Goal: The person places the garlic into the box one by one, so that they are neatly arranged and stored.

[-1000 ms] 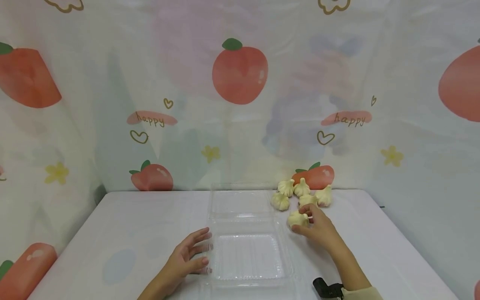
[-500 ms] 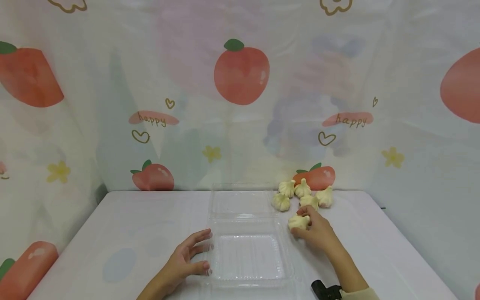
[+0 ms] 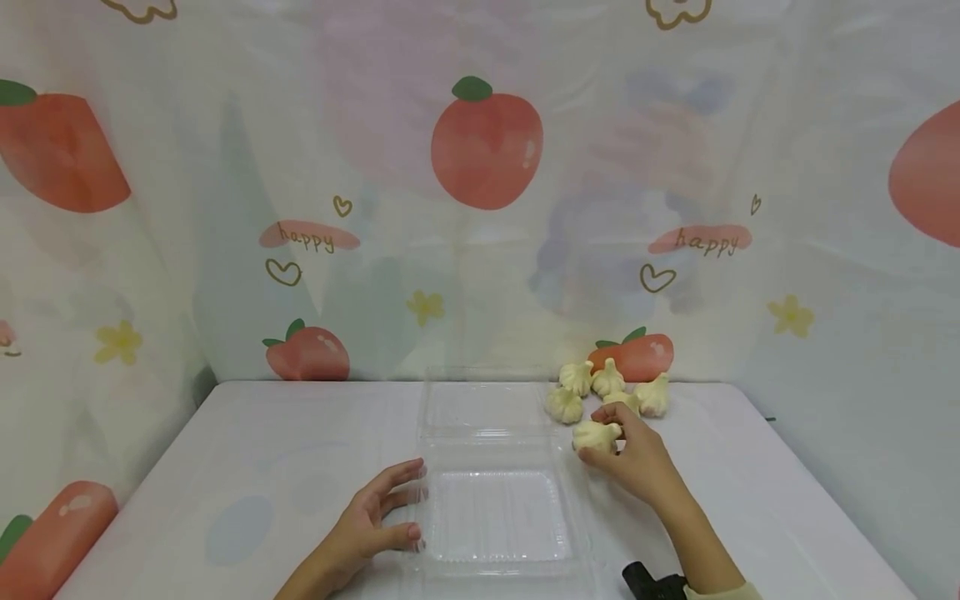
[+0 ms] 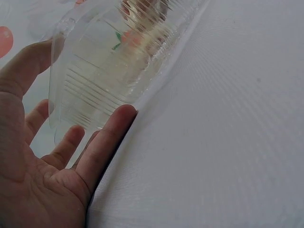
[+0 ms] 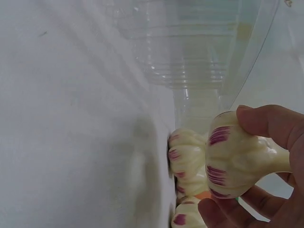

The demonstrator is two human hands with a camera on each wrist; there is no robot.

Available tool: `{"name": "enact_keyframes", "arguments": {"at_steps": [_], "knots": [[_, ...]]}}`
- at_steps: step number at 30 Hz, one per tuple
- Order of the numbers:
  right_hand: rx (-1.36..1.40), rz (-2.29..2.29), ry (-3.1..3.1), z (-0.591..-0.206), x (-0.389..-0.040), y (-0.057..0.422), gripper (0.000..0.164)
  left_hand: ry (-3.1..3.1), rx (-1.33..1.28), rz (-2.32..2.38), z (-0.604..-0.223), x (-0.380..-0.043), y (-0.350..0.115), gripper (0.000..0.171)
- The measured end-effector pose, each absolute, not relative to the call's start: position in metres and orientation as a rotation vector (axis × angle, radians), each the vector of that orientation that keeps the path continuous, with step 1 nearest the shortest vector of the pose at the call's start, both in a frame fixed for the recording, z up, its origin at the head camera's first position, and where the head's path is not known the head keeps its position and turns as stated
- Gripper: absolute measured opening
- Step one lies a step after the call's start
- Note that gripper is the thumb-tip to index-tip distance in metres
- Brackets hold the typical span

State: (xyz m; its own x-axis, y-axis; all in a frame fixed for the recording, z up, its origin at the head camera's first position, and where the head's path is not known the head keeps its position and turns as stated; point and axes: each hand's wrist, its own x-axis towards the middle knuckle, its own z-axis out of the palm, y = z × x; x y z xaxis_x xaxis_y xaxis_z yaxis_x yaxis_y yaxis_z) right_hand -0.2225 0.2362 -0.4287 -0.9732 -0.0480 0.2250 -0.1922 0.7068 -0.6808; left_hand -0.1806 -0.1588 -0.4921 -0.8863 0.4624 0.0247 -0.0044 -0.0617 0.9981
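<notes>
Between the thumb and fingers of my right hand [image 3: 636, 457] is a garlic bulb [image 3: 595, 436]. The right wrist view shows this garlic bulb [image 5: 237, 156] pale with purple streaks, its stem toward the palm. My left hand [image 3: 375, 517] stands at the left side of a clear plastic clamshell box [image 3: 495, 562], fingers extended along its wall. In the left wrist view the fingertips of the left hand [image 4: 61, 142] touch the ribbed clear box [image 4: 95, 80]. The box's lid [image 3: 483, 408] is folded back toward the wall, and nothing lies in its tray.
Several more garlic bulbs [image 3: 564, 405] are grouped at the back right of the white table [image 3: 315, 450], beside the lid. A fabric backdrop [image 3: 480, 275] printed with fruit hangs behind the table. A black device [image 3: 652, 582] is at the right wrist.
My right hand has closed more firmly on the garlic bulb and raised it slightly. The left hand and the clear box have stayed in place.
</notes>
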Motion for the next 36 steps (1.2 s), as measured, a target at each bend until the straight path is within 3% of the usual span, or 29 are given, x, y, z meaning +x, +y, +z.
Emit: {"name": "enact_keyframes", "arguments": {"at_steps": [22, 36], "knots": [[0.258, 1.113, -2.644, -0.411, -0.212, 0.218, 0.045, 1.909, 0.57, 2.026, -0.496, -0.183, -0.162, 0.08], [0.3, 1.181, -2.58, -0.405, -0.208, 0.208, 0.056, 1.903, 0.553, 2.027, -0.495, -0.183, -0.161, 0.08]]}}
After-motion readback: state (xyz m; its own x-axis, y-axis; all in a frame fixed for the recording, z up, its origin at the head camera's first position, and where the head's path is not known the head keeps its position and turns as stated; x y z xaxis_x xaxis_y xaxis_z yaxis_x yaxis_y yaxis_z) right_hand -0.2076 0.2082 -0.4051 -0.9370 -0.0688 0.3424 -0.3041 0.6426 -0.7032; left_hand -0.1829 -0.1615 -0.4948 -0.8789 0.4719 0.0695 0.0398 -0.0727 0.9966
